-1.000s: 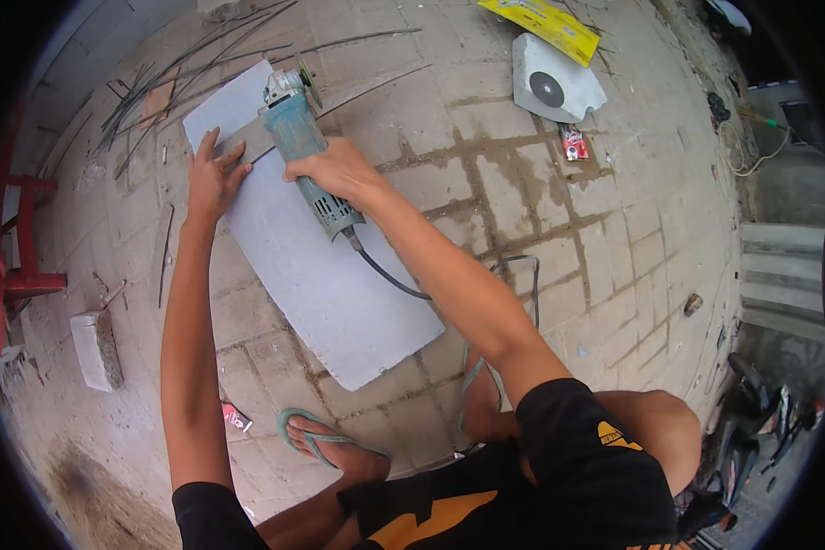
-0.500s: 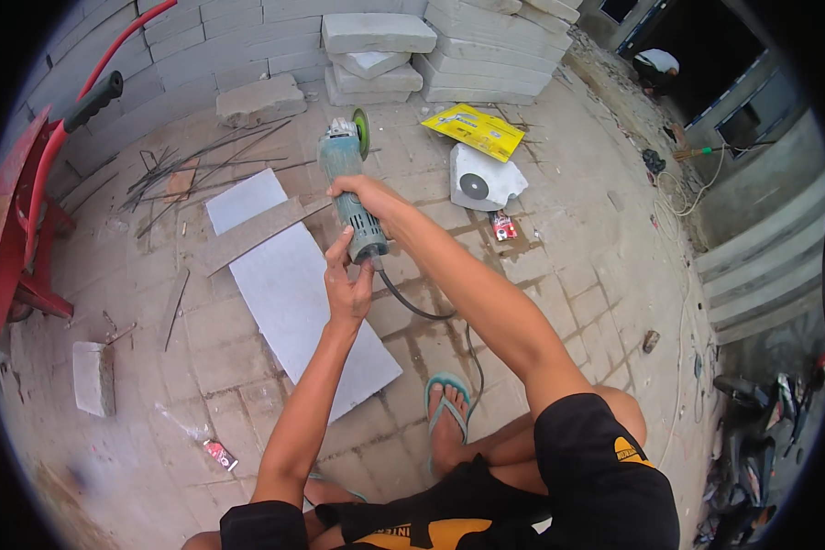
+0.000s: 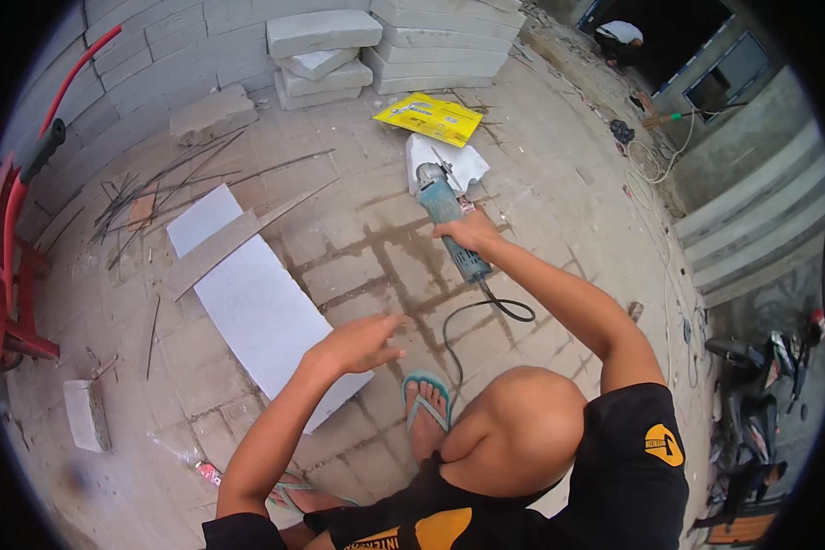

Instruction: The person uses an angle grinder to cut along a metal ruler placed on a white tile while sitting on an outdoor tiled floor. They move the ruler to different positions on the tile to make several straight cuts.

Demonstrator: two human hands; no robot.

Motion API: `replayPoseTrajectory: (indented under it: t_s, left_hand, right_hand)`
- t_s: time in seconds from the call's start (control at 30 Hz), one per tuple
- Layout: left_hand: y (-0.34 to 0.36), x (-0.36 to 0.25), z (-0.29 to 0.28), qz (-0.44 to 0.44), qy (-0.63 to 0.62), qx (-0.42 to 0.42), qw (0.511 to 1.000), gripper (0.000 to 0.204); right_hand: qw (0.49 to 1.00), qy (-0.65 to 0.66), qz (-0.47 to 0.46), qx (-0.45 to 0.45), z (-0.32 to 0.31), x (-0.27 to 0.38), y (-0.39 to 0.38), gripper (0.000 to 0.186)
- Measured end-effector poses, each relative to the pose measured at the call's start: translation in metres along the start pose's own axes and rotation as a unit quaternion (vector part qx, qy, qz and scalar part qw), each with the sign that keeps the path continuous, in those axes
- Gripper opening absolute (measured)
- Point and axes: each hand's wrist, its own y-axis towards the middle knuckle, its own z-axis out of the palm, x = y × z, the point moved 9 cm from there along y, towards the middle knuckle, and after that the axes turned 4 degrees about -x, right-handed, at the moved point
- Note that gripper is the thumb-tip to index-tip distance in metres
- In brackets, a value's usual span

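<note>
- Where the ground is paved, square grey paving stones (image 3: 357, 270) with dark damp joints are seen, dusted pale.
- A long rectangular white tile (image 3: 261, 312), flat and smooth-faced, is laid on the paving; a narrower grey strip (image 3: 238, 240) is laid slantwise across its far end.
- An angle grinder (image 3: 449, 225) with a blue-green body and a guarded disc head is held above the paving, to the right of the tile and well apart from it; a black cord (image 3: 472, 316) is looped from its tail down to the ground.
- The right hand (image 3: 467, 234) is closed around the grinder's body, gripping it near the middle.
- The left hand (image 3: 357, 344) is spread open, fingers extended, palm down, over the near right edge of the tile; nothing is held, and contact with the tile cannot be determined.
- A foot in a light blue flip-flop (image 3: 426, 399) is planted just beside the tile's near corner.
- Thin dark metal rods (image 3: 170, 188) are scattered beyond the tile.
- Rough grey concrete blocks (image 3: 325, 41) are stacked at the far wall.
- A yellow flat packet (image 3: 431, 117) lies near a crumpled white sheet (image 3: 458, 160).
</note>
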Motion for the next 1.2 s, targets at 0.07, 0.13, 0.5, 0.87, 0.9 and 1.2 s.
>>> replayPoseTrajectory:
  t_s: [0.07,0.13,0.5,0.87,0.9,1.2]
  left_hand:
    - [-0.023,0.018,0.009,-0.086,0.028,0.075,0.993,0.066]
    - [-0.040,0.033,0.007,-0.126,0.035,0.105,0.986,0.067]
    - [0.018,0.105,-0.047,-0.259,-0.004,0.027,0.965,0.064]
    - [0.037,0.106,-0.034,-0.248,-0.051,0.048,0.966,0.063]
    - [0.037,0.108,-0.034,-0.251,-0.050,0.040,0.966,0.063]
    - [0.015,0.117,-0.039,-0.239,-0.067,0.004,0.969,0.059]
  right_hand:
    - [0.996,-0.025,0.060,-0.055,-0.010,-0.075,0.012,0.078]
    - [0.984,-0.051,0.125,-0.120,-0.009,-0.146,0.017,0.075]
    - [0.909,-0.060,0.281,-0.303,-0.024,-0.337,0.054,0.079]
    - [0.876,-0.102,0.309,-0.356,-0.012,-0.345,0.066,0.084]
    - [0.879,-0.090,0.317,-0.345,-0.011,-0.348,0.068,0.084]
    - [0.902,-0.054,0.287,-0.317,-0.001,-0.344,0.050,0.080]
